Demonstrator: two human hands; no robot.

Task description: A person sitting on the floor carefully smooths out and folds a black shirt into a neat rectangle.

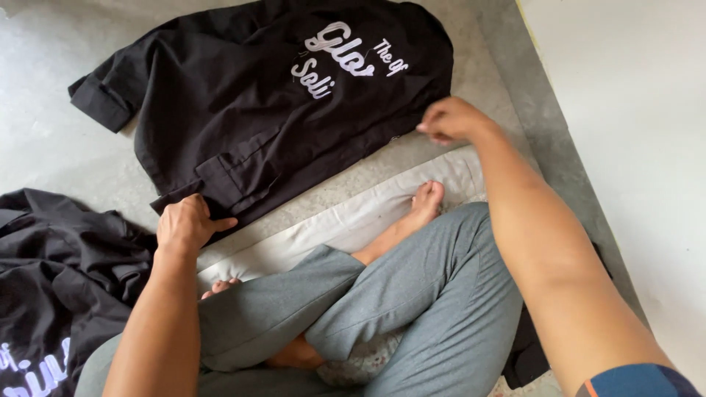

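A black short-sleeved shirt (257,95) with white lettering lies spread flat on the grey floor in front of me. My left hand (185,223) pinches its near bottom corner. My right hand (450,119) grips the shirt's other bottom corner at the right edge. Both hands hold the hem down near the floor. I sit cross-legged in grey trousers (382,309) with bare feet.
A second black garment (51,279) lies crumpled at my left. A pale cushion or mat (353,213) sits under my legs. A white wall (632,147) rises at the right, past a grey floor strip.
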